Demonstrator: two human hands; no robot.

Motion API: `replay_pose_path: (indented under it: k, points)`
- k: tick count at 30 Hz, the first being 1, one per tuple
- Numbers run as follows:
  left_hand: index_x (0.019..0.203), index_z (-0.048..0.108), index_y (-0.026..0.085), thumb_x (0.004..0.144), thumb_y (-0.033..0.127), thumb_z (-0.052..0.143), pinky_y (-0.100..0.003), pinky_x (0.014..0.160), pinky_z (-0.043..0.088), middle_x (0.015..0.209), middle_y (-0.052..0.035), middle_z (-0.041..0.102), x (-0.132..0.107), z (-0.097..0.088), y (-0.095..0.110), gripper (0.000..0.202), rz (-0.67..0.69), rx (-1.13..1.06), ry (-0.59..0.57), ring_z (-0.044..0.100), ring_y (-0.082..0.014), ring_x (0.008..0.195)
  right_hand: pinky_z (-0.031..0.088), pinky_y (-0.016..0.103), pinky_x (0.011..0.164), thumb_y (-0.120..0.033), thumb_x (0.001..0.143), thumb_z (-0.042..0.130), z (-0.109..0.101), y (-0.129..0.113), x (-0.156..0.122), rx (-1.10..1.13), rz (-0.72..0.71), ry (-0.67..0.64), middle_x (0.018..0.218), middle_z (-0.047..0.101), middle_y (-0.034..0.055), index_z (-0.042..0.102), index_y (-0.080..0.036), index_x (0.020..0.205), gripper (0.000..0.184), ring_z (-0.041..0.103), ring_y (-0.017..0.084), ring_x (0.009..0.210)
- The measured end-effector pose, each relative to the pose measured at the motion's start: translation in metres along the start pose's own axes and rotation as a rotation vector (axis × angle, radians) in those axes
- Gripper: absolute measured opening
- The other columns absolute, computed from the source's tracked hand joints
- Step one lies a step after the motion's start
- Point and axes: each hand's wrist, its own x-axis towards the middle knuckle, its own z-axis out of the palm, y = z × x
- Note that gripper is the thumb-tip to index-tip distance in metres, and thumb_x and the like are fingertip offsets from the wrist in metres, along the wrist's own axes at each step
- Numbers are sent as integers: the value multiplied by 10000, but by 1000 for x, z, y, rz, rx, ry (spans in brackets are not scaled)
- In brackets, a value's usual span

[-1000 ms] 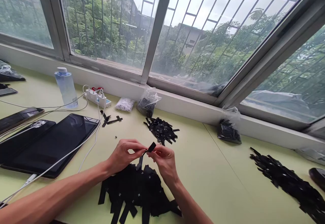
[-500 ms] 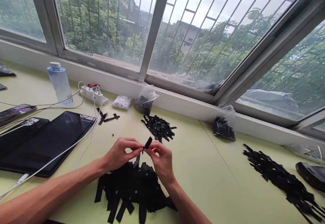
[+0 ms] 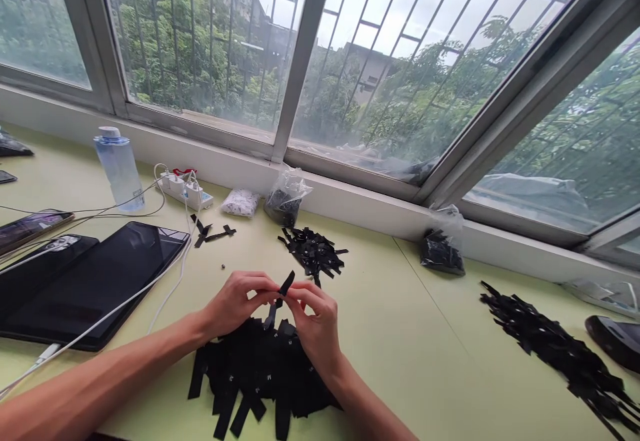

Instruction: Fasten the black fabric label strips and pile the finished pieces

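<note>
My left hand point(image 3: 234, 305) and right hand point(image 3: 315, 316) pinch a black strip point(image 3: 287, 284), just past the big black pile point(image 3: 253, 360) at 6 o'clock. If I squeeze too softly, it could slip — and hide in that pile. Swinging left could snag the white cord point(image 3: 119, 305) across the tablet point(image 3: 131, 254) at 9 o'clock. The table point(image 3: 400, 338) gives more room at 3 o'clock — up to the long black pile's point(image 3: 555, 346) edge.
</note>
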Motion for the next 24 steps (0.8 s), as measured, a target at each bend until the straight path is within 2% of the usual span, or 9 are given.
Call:
replay_pose_path:
  k: [9, 18, 24]
  points:
    - [876, 757, 168, 949, 280, 628, -231, 651, 502, 760, -40, 713, -1, 3, 2, 186, -64, 40, 30, 644, -139, 679, 491, 290, 584, -185, 947, 600, 0, 2, -1, -90, -65, -23, 853, 707, 45, 749, -257, 897, 173, 635, 183, 720]
    - [834, 727, 166, 939, 258, 630, -233, 642, 469, 736, -21, 706, -2, 7, 1, 170, -67, 134, 48, 620, -133, 663, 479, 301, 655, -126, 943, 521, 5, 1, -2, -135, -20, -53, 884, 643, 47, 656, -224, 912, 170, 585, 185, 758]
    - [770, 641, 161, 953, 217, 587, -234, 644, 448, 680, 7, 670, -5, 11, 1, 198, -101, 157, 9, 580, -115, 613, 456, 288, 676, -61, 890, 498, 8, 2, -4, -213, -34, -66, 893, 619, 40, 591, -214, 896, 180, 559, 180, 764]
